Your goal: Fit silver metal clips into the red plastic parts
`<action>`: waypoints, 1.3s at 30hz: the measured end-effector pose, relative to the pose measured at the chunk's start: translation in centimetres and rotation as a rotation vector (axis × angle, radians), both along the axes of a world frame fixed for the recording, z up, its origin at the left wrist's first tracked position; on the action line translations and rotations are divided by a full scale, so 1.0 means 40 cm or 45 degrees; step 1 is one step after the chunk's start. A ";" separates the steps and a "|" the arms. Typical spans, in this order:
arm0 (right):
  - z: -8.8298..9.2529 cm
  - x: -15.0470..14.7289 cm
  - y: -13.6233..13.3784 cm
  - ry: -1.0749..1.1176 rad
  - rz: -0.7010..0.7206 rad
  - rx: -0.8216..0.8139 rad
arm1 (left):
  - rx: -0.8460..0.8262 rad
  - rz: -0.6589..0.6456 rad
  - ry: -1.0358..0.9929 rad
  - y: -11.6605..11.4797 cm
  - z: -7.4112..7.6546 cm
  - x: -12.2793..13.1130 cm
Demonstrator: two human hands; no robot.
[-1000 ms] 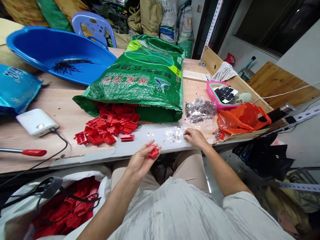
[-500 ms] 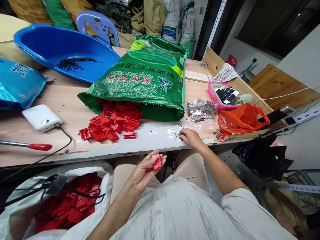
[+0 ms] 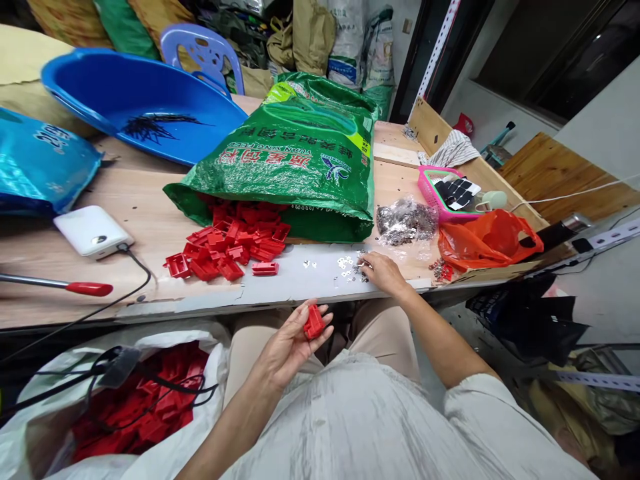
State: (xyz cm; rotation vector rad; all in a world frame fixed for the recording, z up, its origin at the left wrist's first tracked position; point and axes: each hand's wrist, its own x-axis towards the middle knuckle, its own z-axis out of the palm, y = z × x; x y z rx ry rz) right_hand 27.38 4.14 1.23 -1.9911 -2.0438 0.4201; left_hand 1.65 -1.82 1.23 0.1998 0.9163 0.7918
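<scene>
My left hand [image 3: 293,340] holds a small red plastic part [image 3: 314,323] above my lap, just off the table's front edge. At the table edge, my right hand [image 3: 383,272] has its fingertips pinched down among small metal pieces [image 3: 346,264]; whatever lies between them is too small to make out. A heap of red plastic parts [image 3: 225,243] spills from the mouth of a green woven sack [image 3: 300,153]. One single red part [image 3: 265,268] lies apart from the heap on the grey strip [image 3: 285,287].
Left of the sack are a blue basin [image 3: 200,143] with thin black strips, a white box [image 3: 94,232] with a cable and a red-handled tool [image 3: 89,289]. To the right sit a clear plastic bag [image 3: 406,221], a pink basket [image 3: 430,193] and an orange bag [image 3: 493,240]. Below, a white sack [image 3: 210,347] holds red parts.
The view has shifted slightly. My left fingers have loosened a little around the red part, which has turned slightly. My right hand stays at the metal pieces.
</scene>
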 end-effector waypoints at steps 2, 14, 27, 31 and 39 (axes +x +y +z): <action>0.004 -0.010 0.010 -0.023 0.021 -0.011 | 0.019 0.004 -0.031 0.001 0.000 -0.003; 0.018 -0.033 0.024 -0.163 0.084 -0.023 | 0.073 0.002 -0.053 -0.002 0.002 -0.020; 0.005 -0.026 0.017 -0.076 0.054 0.066 | 0.271 0.063 -0.029 0.001 0.012 -0.028; 0.001 -0.015 0.017 0.053 0.052 0.106 | 0.384 0.071 -0.044 0.001 0.016 -0.028; 0.023 -0.027 -0.001 0.481 0.023 0.245 | 0.795 0.177 0.374 -0.019 0.000 -0.003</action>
